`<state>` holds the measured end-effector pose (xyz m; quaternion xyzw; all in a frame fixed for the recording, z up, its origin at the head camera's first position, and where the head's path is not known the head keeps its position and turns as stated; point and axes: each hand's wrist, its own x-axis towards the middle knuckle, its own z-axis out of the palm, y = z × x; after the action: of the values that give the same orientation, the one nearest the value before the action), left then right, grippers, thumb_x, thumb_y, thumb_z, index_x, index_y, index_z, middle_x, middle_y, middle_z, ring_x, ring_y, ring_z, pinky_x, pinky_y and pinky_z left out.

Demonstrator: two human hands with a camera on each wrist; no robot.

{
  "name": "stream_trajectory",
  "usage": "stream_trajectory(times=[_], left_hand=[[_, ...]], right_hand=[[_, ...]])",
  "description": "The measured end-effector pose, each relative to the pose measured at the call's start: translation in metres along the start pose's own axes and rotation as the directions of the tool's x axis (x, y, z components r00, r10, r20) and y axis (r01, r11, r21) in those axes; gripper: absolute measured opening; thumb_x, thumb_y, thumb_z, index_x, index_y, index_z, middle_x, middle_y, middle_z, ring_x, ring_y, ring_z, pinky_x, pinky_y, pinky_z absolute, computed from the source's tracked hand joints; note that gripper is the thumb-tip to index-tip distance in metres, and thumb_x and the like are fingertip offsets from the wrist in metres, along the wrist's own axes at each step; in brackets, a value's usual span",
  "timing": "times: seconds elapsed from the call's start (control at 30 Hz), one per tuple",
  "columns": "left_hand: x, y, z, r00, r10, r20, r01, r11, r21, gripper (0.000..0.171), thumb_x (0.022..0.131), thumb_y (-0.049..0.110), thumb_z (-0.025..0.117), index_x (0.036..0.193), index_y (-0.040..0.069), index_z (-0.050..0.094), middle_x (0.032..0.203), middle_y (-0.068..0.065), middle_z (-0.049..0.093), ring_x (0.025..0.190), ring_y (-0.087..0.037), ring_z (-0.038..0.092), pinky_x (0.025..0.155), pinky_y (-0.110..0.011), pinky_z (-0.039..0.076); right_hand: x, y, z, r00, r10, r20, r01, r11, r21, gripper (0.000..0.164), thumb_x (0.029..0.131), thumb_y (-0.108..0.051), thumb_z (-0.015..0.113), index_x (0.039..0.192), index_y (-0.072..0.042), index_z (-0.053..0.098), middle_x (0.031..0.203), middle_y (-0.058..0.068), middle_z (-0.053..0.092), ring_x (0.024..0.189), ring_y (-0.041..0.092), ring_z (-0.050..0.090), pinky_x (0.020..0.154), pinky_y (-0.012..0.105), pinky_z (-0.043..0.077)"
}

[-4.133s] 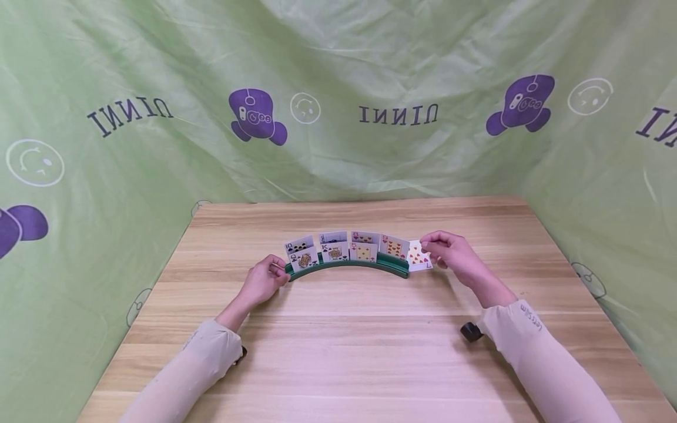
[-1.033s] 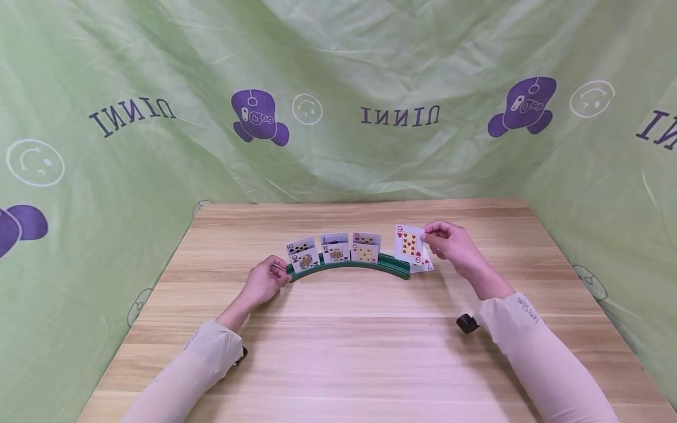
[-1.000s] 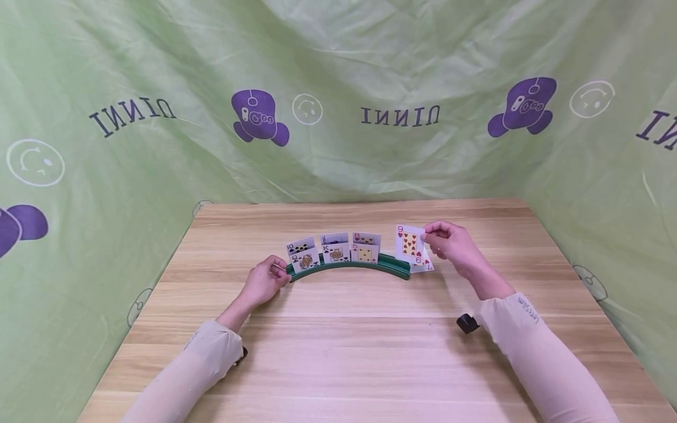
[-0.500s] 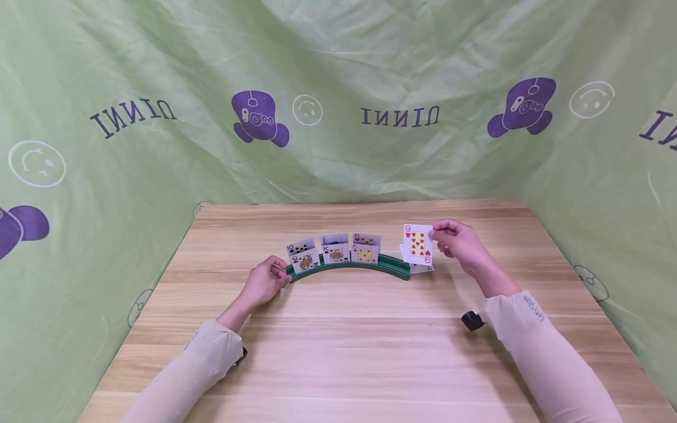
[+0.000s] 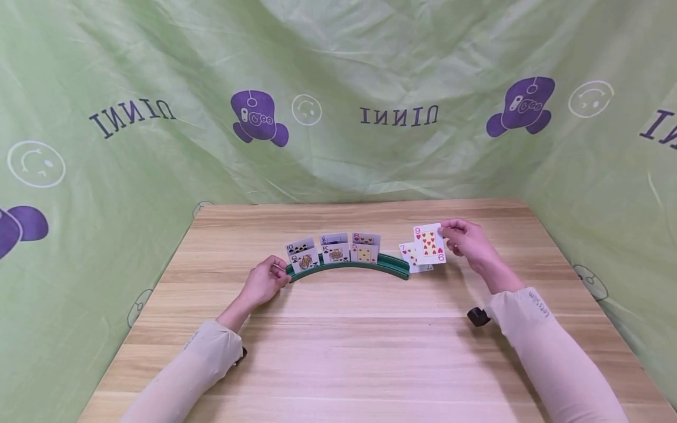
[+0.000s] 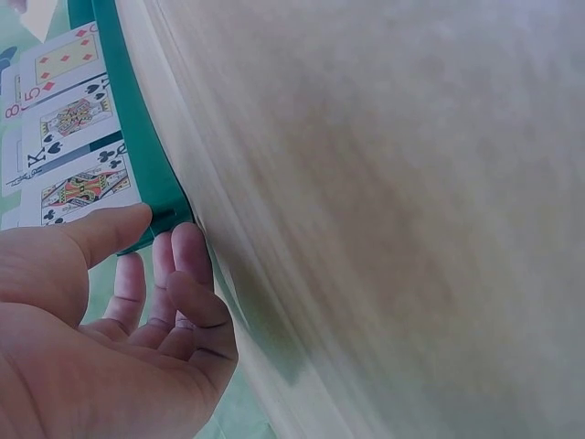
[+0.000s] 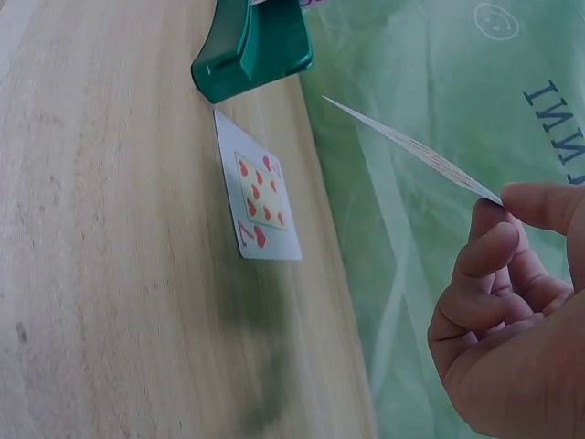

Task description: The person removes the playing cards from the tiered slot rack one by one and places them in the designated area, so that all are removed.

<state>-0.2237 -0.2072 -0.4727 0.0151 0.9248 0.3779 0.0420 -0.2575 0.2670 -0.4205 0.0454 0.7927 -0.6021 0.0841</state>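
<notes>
A curved green card holder (image 5: 392, 267) stands mid-table with playing cards upright in two rows. My left hand (image 5: 262, 279) holds its left end; in the left wrist view the thumb lies on top and fingers (image 6: 189, 251) reach under the end. Out to the right, my right hand (image 5: 471, 244) pinches the nine of hearts (image 5: 429, 244) by its right edge, clear of the holder. The seven of hearts (image 5: 408, 254) lies on the table by the holder's right end, partly covered by the nine in the head view; the right wrist view shows it whole.
In the holder stand the queen (image 5: 306, 260) before a ten (image 5: 300, 244), the king (image 5: 336, 254) before a jack, and a five of diamonds (image 5: 364, 253) before an eight. The wooden table (image 5: 338, 346) meets a green printed curtain (image 5: 338, 164) behind.
The nine of hearts, earlier standing in the holder's right part, has been lifted out by my right hand and carried right. More of the seven of hearts shows. My left hand stays put.
</notes>
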Motion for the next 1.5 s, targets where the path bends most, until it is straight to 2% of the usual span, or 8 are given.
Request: stream_trajectory(times=[0.57, 0.97, 1.23, 1.5], left_hand=[[0.000, -0.001, 0.000, 1.000, 0.006, 0.002, -0.006, 1.000, 0.003, 0.023, 0.088, 0.010, 0.072, 0.106, 0.007, 0.058, 0.091, -0.008, 0.071, 0.080, -0.017, 0.063, 0.072, -0.027, 0.046], [0.000, 0.000, -0.001, 1.000, -0.007, 0.006, 0.007, 1.000, -0.016, 0.023, 0.088, 0.009, 0.072, 0.106, 0.006, 0.058, 0.092, -0.009, 0.070, 0.081, -0.017, 0.064, 0.070, -0.027, 0.047], [0.000, -0.001, 0.000, 1.000, -0.013, 0.009, 0.013, 1.000, -0.023, 0.023, 0.088, 0.009, 0.072, 0.107, 0.006, 0.059, 0.093, -0.009, 0.071, 0.082, -0.017, 0.066, 0.070, -0.026, 0.049], [0.001, -0.002, 0.001, 1.000, -0.011, 0.011, 0.011, 1.000, -0.011, 0.023, 0.088, 0.008, 0.072, 0.107, 0.006, 0.059, 0.094, -0.010, 0.072, 0.081, -0.017, 0.064, 0.070, -0.027, 0.047]], right_hand=[[0.011, 0.022, -0.016, 0.998, 0.054, -0.038, -0.055, 0.998, -0.020, 0.034, 0.099, -0.024, 0.059, 0.126, -0.005, 0.052, 0.091, -0.012, 0.056, 0.070, 0.004, 0.052, 0.063, 0.020, 0.043], [0.014, 0.031, -0.023, 0.992, 0.112, -0.063, -0.117, 0.990, -0.085, 0.051, 0.100, -0.031, 0.057, 0.141, -0.003, 0.046, 0.089, -0.013, 0.057, 0.072, 0.002, 0.052, 0.070, 0.026, 0.047], [0.018, 0.039, -0.026, 0.986, 0.149, -0.071, -0.156, 0.983, -0.095, 0.040, 0.100, -0.030, 0.057, 0.132, -0.007, 0.052, 0.089, -0.012, 0.058, 0.075, 0.003, 0.053, 0.071, 0.024, 0.047], [0.018, 0.043, -0.024, 0.986, 0.157, -0.064, -0.163, 0.981, -0.108, 0.042, 0.101, -0.027, 0.056, 0.134, -0.002, 0.051, 0.089, -0.009, 0.058, 0.075, 0.004, 0.053, 0.068, 0.022, 0.049]])
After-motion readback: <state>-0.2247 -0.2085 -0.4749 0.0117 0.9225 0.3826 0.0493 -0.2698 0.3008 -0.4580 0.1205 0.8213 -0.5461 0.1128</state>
